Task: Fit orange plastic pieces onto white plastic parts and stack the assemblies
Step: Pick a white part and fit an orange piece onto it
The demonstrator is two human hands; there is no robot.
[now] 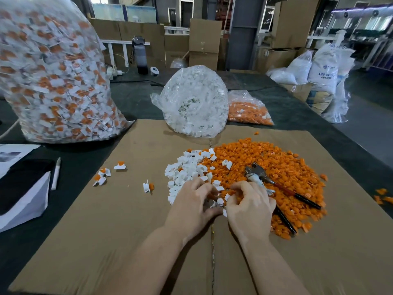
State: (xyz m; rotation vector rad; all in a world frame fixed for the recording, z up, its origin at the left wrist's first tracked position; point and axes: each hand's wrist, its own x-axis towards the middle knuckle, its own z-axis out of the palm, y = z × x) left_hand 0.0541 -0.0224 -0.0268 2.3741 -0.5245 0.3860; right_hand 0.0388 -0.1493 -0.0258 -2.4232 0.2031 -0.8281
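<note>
A wide heap of orange plastic pieces [276, 165] lies on the cardboard sheet [106, 231], with a smaller heap of white plastic parts [187, 167] against its left side. My left hand [191, 201] and my right hand [248, 207] meet at the near edge of both heaps, fingers curled down. Small white parts [220, 202] show between the fingertips; whether either hand grips one is hidden. Finished white-and-orange assemblies lie loose to the left: one [147, 185], another [120, 166], and a small cluster [102, 176].
Pliers with black handles [282, 188] rest on the orange heap beside my right hand. Behind stand a bag of white parts [195, 101], a bag of orange pieces [248, 111] and a tall bag of assemblies [53, 71]. A pen [56, 173] and a black-and-white box [23, 188] lie at the left.
</note>
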